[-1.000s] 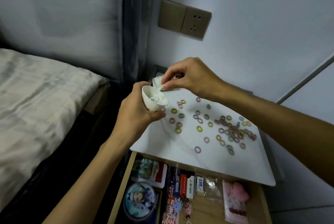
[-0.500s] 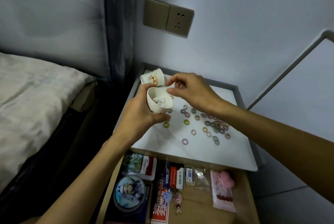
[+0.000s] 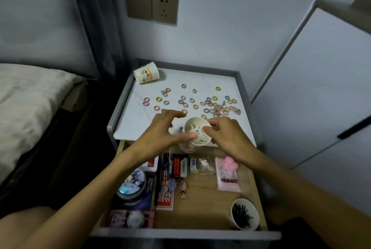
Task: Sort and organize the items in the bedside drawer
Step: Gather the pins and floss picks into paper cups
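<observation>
A small white cup (image 3: 195, 138) holding white bits stands at the front edge of the bedside table top (image 3: 140, 120), just above the open drawer (image 3: 210, 198). My left hand (image 3: 160, 130) is spread beside it, thumb touching the cup's left side and index finger straight over the table. My right hand (image 3: 222, 134) has curled fingers that pinch the cup's right rim. Whether a white bit lies between those fingertips is unclear. Several small coloured rings (image 3: 200, 104) lie scattered on the table top behind the cup.
A printed paper cup (image 3: 147, 75) lies on its side at the top's back left. The drawer holds a round tin (image 3: 133, 186), red packets (image 3: 166, 190), a pink pouch (image 3: 228, 178), and a cup of black pins (image 3: 244, 216). A bed (image 3: 30, 98) is left, a white cabinet (image 3: 311, 98) right.
The white cup has come down from mid-air to the table's front edge. My left hand has loosened its grip and spread. My right hand has moved onto the cup's rim.
</observation>
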